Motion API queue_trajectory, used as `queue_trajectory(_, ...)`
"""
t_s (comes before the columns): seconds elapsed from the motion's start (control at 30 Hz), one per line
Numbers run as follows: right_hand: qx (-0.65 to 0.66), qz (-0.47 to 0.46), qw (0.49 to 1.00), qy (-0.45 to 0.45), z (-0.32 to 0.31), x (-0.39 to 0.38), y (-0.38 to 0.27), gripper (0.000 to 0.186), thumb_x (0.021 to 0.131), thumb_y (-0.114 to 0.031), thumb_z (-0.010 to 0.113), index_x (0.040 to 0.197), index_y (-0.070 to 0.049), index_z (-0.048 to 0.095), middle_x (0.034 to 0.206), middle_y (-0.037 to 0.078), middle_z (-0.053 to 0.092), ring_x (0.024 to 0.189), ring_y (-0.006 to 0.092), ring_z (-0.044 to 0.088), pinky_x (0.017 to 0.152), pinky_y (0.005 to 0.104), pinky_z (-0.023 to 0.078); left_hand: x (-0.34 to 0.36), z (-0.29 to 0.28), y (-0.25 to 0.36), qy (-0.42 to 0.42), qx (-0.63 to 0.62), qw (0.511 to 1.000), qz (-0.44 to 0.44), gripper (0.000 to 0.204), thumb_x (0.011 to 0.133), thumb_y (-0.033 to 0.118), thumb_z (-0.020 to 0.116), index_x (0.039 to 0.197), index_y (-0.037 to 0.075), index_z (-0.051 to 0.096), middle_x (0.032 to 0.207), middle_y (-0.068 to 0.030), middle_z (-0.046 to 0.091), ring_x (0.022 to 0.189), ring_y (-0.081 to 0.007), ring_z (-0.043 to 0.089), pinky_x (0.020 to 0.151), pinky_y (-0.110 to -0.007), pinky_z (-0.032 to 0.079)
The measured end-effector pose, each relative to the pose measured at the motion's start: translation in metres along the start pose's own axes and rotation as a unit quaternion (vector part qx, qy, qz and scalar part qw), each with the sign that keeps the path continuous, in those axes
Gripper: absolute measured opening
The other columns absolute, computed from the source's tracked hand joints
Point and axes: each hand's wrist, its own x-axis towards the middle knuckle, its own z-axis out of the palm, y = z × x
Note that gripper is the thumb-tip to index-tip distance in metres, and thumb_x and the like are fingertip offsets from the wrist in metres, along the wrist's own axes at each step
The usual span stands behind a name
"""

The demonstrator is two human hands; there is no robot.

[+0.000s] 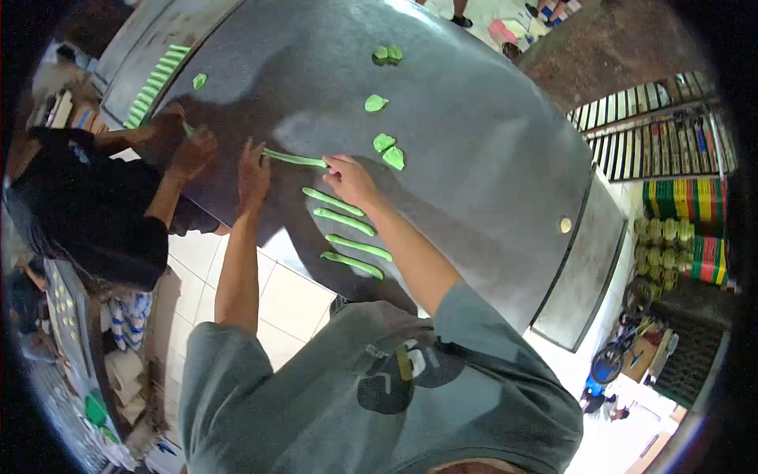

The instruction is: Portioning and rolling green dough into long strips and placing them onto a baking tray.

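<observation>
A long thin rope of green dough (294, 159) stretches between my two hands above the grey metal table. My left hand (253, 175) closes on its left end with the fingertips. Thumb and fingers of my right hand (350, 178) pinch its right end. Several rolled green dough strips (344, 225) lie side by side on the table, just below my right hand and left of my right forearm. Beyond my right hand sit loose green dough lumps (390, 150), with another lump (376, 103) farther back.
At my left a co-worker in a black shirt (95, 197) has both hands (192, 154) over the table. Short green strips (158, 85) line a tray at the far left. More green lumps (387, 54) lie at the back. A small pale piece (565, 225) rests near the table's right edge.
</observation>
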Motion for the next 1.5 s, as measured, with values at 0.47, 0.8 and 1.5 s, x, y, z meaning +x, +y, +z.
queue_trajectory(0.47, -0.350, 0.103, 0.888, 0.280, -0.062, -0.048, 0.027, 0.071, 0.080, -0.020, 0.081, 0.137, -0.002, 0.043, 0.108, 0.012, 0.064, 0.099, 0.0321, 0.061, 0.093, 0.0434, 0.046, -0.068, -0.011, 0.074, -0.113, -0.276, 0.940, -0.166, 0.030, 0.085, 0.008, 0.069, 0.113, 0.004, 0.063, 0.109, -0.0149, 0.062, 0.102, -0.0338, 0.062, 0.085, -0.043, 0.052)
queue_trajectory(0.8, -0.020, 0.194, 0.978, 0.068, -0.009, -0.084, -0.009, 0.017, 0.089, -0.015, 0.070, 0.102, -0.003, 0.068, 0.088, 0.010, 0.072, 0.079, 0.0228, 0.071, 0.070, 0.0338, 0.055, -0.056, -0.024, 0.110, -0.149, -0.181, 0.971, -0.050, 0.018, 0.083, 0.001, 0.068, 0.101, 0.003, 0.064, 0.094, -0.0142, 0.062, 0.080, -0.0309, 0.066, 0.072, -0.038, 0.054)
queue_trajectory(1.5, -0.044, 0.216, 0.975, 0.032, -0.010, -0.137, -0.020, 0.024, 0.087, -0.015, 0.071, 0.109, -0.006, 0.067, 0.099, 0.012, 0.068, 0.089, 0.0256, 0.070, 0.080, 0.0380, 0.055, -0.116, -0.023, 0.129, -0.136, -0.246, 0.954, -0.102, 0.016, 0.084, 0.003, 0.070, 0.100, 0.000, 0.067, 0.096, -0.0139, 0.063, 0.075, -0.0237, 0.063, 0.070, -0.035, 0.053)
